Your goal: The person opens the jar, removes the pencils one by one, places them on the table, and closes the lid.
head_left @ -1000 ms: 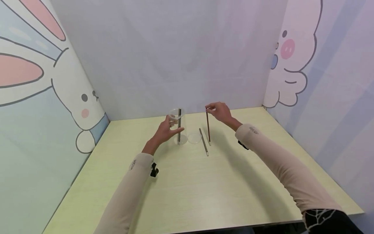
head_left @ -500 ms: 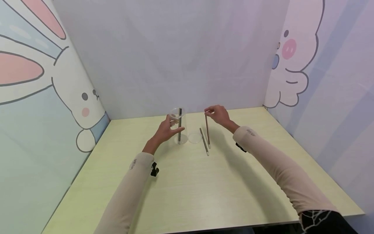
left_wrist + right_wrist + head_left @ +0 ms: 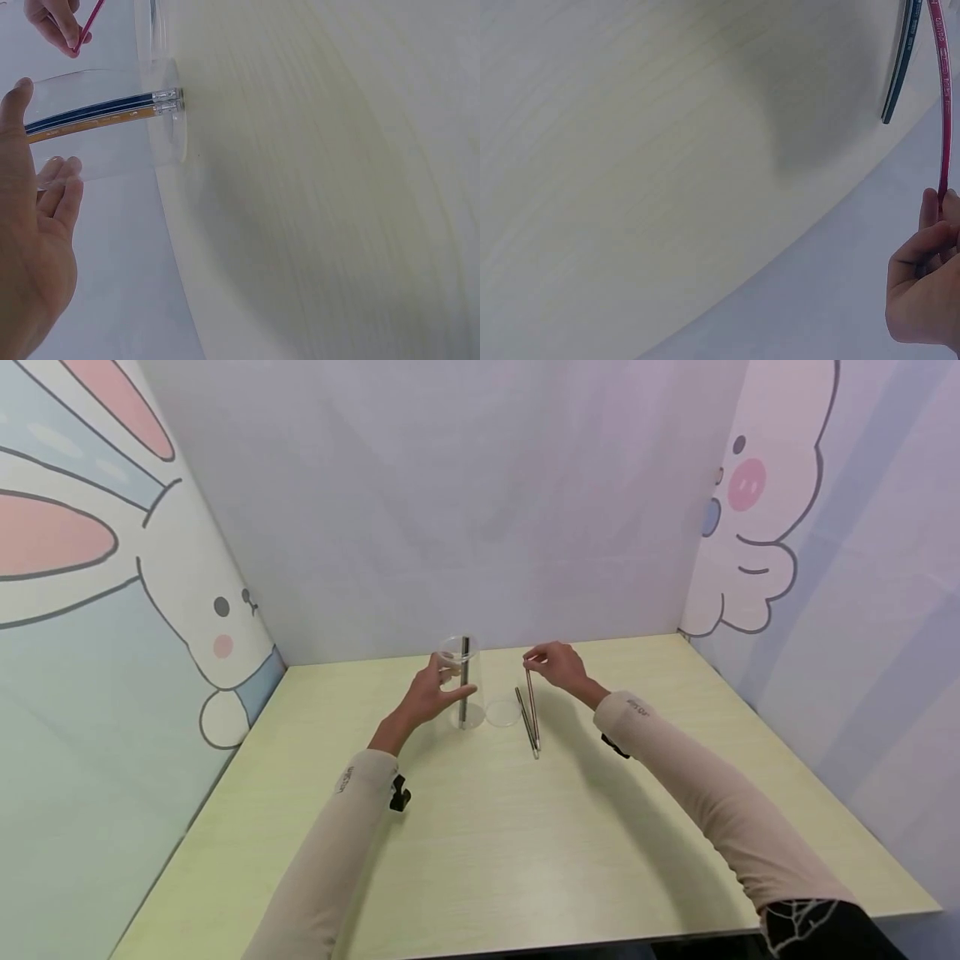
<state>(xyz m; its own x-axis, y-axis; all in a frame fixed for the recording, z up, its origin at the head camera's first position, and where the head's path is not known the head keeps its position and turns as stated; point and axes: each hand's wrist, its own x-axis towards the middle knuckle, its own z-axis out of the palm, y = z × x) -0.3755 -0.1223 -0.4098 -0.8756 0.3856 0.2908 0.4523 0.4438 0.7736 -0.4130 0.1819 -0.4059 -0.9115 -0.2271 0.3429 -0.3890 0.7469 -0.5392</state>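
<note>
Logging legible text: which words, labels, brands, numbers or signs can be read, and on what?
None reads for certain.
Left cuff: dark lettering, too small to read.
Right cuff: dark lettering, too small to read.
Red pencil: pale print, too blurred.
Orange pencil: pale marks, too small.
Dark pencil on the table: faint print, too small.

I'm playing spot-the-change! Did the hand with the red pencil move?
Yes: judged against the clear round disc in the head view, the right hand has moved lower and slightly left, closer to it.

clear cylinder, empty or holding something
Holding something: the left wrist view shows a dark blue pencil and an orange pencil inside the clear cylinder.
</note>
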